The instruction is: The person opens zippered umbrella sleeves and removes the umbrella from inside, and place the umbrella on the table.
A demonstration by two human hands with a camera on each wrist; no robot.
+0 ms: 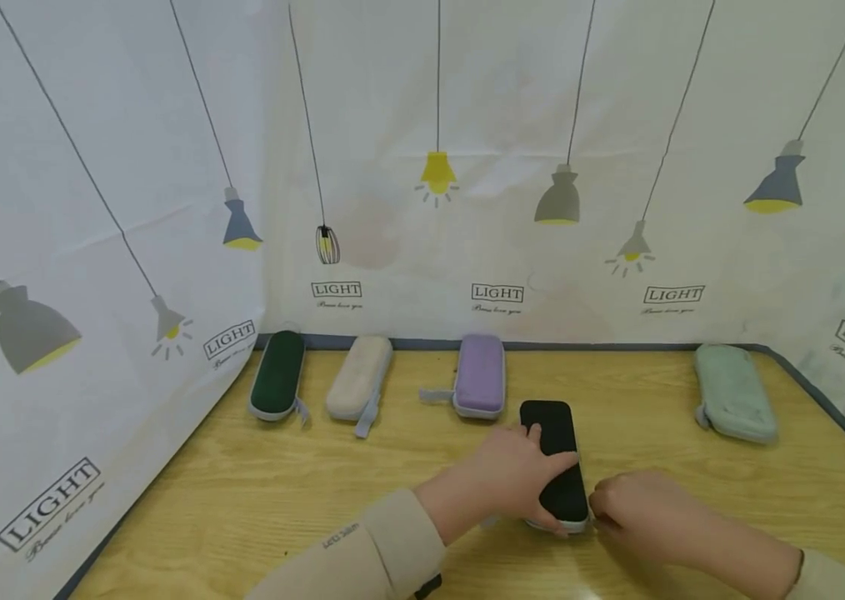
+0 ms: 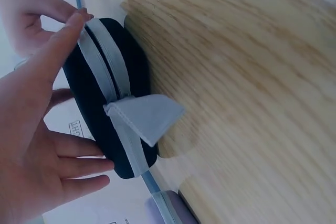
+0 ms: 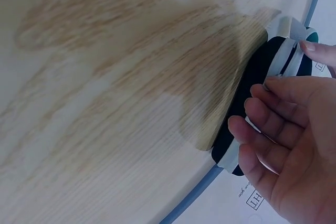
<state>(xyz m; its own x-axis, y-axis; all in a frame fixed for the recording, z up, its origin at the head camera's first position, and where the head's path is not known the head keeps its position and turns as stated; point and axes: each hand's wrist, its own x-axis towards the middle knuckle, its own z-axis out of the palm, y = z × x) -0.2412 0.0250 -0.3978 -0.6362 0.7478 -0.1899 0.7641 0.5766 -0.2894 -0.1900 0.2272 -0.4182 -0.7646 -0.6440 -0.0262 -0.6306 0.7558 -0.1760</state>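
Note:
A black zip case (image 1: 559, 483) with a pale zip band lies on the wooden table in front of me. My left hand (image 1: 516, 471) rests across its top with fingers spread, the thumb down at the near end. On the right side, my right hand (image 1: 643, 508) pinches the small zipper pull (image 3: 266, 85) between thumb and index finger, the other fingers curled loosely. Behind the pull the zip is parted, showing a dark gap (image 2: 102, 53). A grey fabric loop (image 2: 147, 114) sticks out from the band at the case's left end in the left wrist view.
Along the back edge lie a dark green case (image 1: 277, 372), a beige case (image 1: 359, 377) and a purple case (image 1: 481, 375). At the back right is a mint green case (image 1: 735, 392). A lamp-print cloth (image 1: 422, 100) stands behind and at both sides.

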